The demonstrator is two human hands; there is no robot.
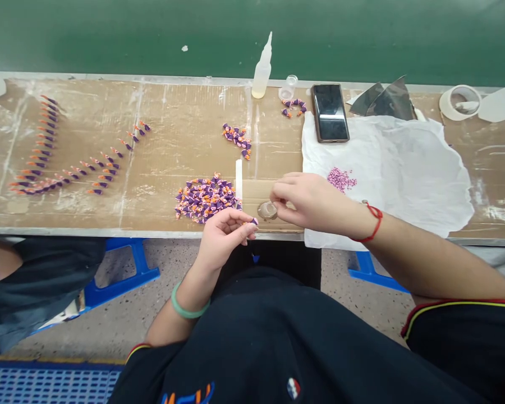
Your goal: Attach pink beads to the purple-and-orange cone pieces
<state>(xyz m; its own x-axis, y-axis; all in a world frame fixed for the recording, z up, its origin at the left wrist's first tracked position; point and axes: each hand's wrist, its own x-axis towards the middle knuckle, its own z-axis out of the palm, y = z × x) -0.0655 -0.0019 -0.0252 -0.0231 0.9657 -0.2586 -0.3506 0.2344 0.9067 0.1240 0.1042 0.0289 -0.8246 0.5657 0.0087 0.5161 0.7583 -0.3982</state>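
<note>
The person is wearing a dark shirt (252,336), red and yellow trim (463,303) edging its short sleeves (467,336), orange-and-blue lettering (189,395) showing in front. A pale green bangle (185,312) is circling the left forearm (193,293), a red cord bracelet (377,223) the right wrist (357,219).

Shows no readable text. On the dark shirt (256,331), near seven o'clock, carries orange-and-blue lettering (188,396), cut off and illegible; between five and six o'clock, bears a small red, white and blue emblem (293,388).

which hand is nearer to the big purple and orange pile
Left. The left hand is beside the pile, at its near right edge; the right hand is farther right, beyond the white strip.
</note>
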